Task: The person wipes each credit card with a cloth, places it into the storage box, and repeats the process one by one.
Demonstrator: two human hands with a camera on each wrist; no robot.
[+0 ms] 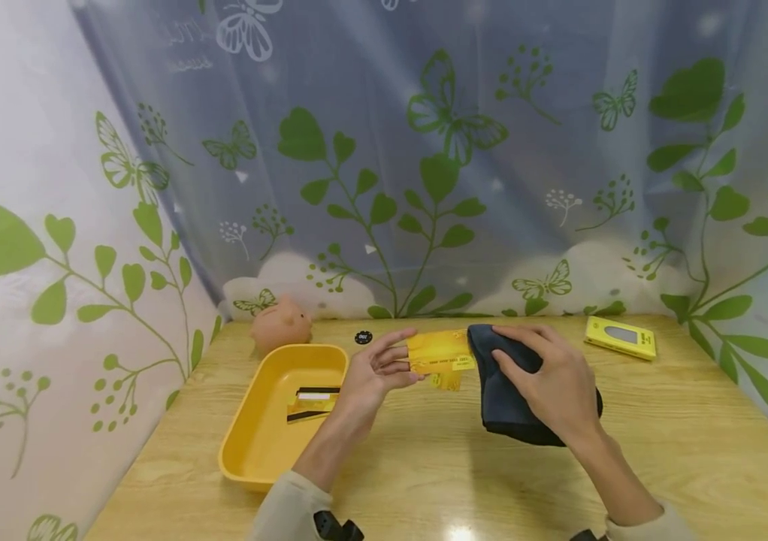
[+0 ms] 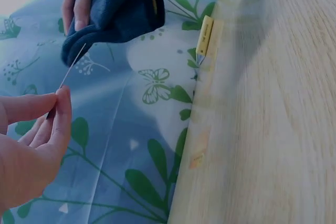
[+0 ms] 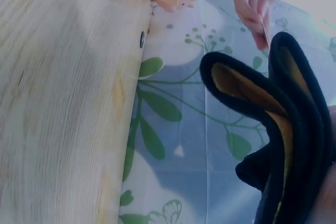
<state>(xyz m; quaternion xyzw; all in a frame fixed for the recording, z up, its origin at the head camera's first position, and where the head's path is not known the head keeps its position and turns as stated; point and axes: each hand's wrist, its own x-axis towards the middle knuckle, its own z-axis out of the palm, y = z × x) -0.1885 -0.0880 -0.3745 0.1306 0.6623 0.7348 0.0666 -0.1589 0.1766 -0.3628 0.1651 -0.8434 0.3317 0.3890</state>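
Both forearms (image 1: 331,447) stretched forward, angled inward! The left grip (image 1: 376,372) pinched, thumb (image 2: 31,107) meeting forefinger (image 2: 63,114); opposite, well apart, the right grip (image 1: 553,376) held on, its back facing the head camera!

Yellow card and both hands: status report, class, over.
Left hand pinches yellow card. Right hand grips dark blue cloth. Nothing visible between card and cloth.

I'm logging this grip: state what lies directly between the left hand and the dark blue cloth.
A yellow bank-style card; the head view shows it.
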